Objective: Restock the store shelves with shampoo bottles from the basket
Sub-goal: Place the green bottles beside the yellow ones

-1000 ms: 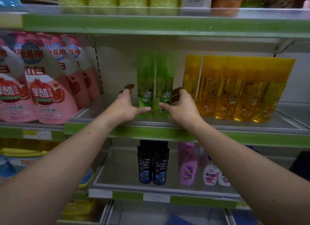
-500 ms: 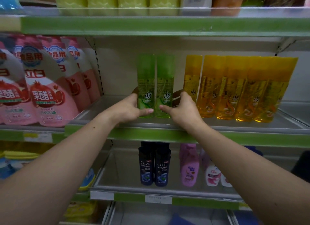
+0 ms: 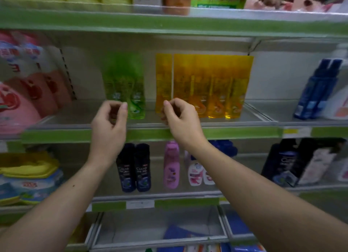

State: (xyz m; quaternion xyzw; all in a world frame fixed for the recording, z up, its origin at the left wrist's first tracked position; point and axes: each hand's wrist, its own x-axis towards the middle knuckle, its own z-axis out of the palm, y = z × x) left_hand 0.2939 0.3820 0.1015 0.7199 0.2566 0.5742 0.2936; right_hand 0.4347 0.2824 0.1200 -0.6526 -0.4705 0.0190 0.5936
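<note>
- Your left hand [image 3: 110, 123] and right hand [image 3: 180, 120] are both hovering just in front of the middle shelf [image 3: 235, 133], right at its front edge. Fingers are curling loosely on each, thumb close to the fingertips, and neither one is pinching or gripping anything as far as I can see.
- The green shampoo bottles [image 3: 130, 86] are standing upright on that shelf, left of its middle and a bit back from the front lip. They're blurry, so I can't count them for sure. Your left hand is sitting in front of their lower left corner, and I can't tell whether it's touching them.
- Just beside them to the right, with a small gap between, the yellow bottles [image 3: 207, 86] are lining up in a tight row along the same shelf.
- One shelf down, the dark bottles [image 3: 133, 167] and a pink bottle [image 3: 171, 163] are standing near the back.
- My read: you're sitting at the tail end of placing the green ones, with both hands free, so this batch looks done.
- The basket isn't showing anywhere here, so I'm guessing the next move is dropping your hands down to it and grabbing more bottles.
- There's open shelf to the left of the greens, so that's looking like the spot to fill. Go easy setting things in, since tall skinny bottles like that are probably tipping easily.
</note>
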